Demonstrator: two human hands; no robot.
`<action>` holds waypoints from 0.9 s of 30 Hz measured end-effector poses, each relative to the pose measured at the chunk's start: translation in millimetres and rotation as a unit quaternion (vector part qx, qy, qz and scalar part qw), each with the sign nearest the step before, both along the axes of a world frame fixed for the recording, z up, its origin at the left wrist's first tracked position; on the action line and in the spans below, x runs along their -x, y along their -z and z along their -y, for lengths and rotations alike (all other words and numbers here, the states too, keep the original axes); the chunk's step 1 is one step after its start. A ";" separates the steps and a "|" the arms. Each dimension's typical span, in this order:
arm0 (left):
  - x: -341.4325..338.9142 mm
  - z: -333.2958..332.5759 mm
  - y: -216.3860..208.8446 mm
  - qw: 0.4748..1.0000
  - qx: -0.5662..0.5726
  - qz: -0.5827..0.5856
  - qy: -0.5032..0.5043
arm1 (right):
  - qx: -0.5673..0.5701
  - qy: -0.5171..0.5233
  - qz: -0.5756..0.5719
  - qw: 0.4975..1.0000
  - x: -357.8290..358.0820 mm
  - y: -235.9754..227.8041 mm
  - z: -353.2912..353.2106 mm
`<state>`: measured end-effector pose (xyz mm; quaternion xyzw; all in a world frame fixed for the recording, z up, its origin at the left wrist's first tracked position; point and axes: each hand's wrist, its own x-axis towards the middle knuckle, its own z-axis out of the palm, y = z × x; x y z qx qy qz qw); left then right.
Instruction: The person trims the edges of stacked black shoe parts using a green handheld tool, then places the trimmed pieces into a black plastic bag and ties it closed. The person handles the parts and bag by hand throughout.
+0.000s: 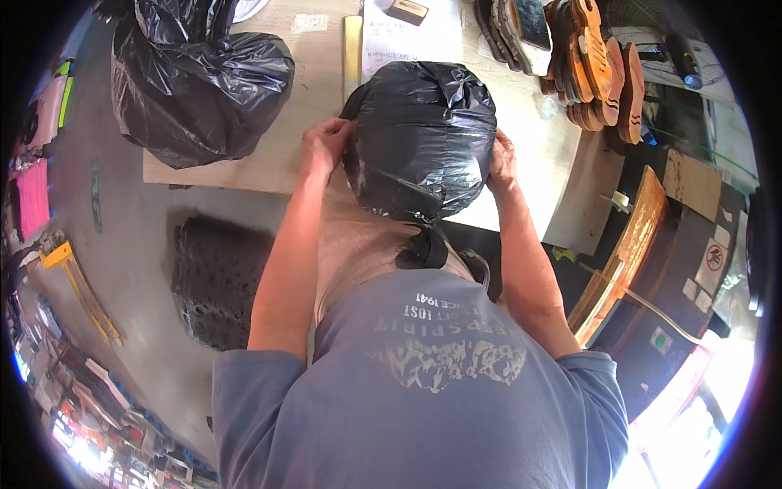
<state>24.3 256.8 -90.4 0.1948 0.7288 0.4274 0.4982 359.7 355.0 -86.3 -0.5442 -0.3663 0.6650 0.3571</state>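
Blue-grey T-shirt cloth (440, 424) fills the view nearest the camera, its chest carrying pale printed lettering, upside down from here, above a cracked white graphic. Beyond it, a bulging black plastic bag (423, 130) sits at the near edge of the pale wood-grain table (538, 171), in front of the person's waist; whether the table bears its full weight cannot be told.

The hands are well apart, one on each flank of that bag. The left hand (326, 147) touches its left side with bent fingers, and the right hand (503, 163) lies against its right side. Fingertips are partly hidden, so I cannot tell whether they pinch the film or only press on it.

The step in hand appears to be steadying or adjusting this rounded bundle. Any next move would likely call for an even, two-sided hold, since thin film can slip or tear.

A second black plastic bag (204, 98) stands at the table's left. Beyond the handled bag lies a white sheet (399, 45) with dark writing, too small to read surely, beside a yellow strip (352, 53). Tan sole-shaped pieces (599, 61) are stacked at right, and a round red prohibition sign (714, 257) marks a label farther right.
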 end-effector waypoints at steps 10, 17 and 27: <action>-10.7 -3.1 13.8 0.992 0.015 0.108 -0.071 | -0.028 -0.020 0.093 0.995 26.9 -13.0 1.3; -20.0 -6.5 0.6 0.967 0.045 0.214 -0.134 | -0.100 -0.138 0.258 0.951 18.1 -1.5 -3.3; -31.0 -2.8 24.4 0.998 0.049 -0.011 -0.034 | -0.199 -0.165 0.219 0.941 -8.3 43.7 -7.6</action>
